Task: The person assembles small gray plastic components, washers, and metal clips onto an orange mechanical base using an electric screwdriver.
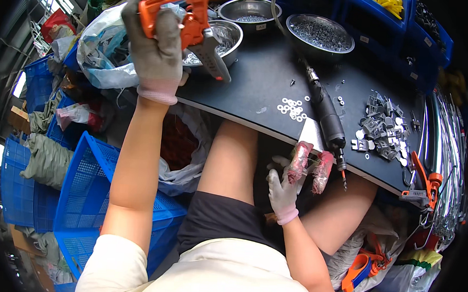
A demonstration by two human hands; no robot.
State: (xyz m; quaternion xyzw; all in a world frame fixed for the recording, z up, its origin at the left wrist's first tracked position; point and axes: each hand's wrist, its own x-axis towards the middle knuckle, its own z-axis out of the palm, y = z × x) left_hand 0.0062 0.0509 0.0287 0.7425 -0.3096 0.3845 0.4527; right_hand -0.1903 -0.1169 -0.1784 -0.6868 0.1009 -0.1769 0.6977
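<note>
Raised over the table's left side, my left hand [156,61], in a grey-white glove, is closed round an orange plastic tool frame [194,15] with a grey arm angling down from it. Its exact kind is unclear. My right hand [283,194], gloved too, hangs at the front edge of the table with fingers apart and nothing in them. Close above it are two pink-wrapped rolls [299,162] fixed by the edge. An inline power screwdriver [329,117] lies across the dark table [237,95], its bit pointing out over the edge.
Small white washers [291,109] are spread mid-table, with grey metal clips [388,128] to their right. Steel bowls [320,33] of small hardware stand behind. Blue bins [378,18] line the back right. Long metal rods [447,164] bundle at right; a blue crate [88,201] sits left.
</note>
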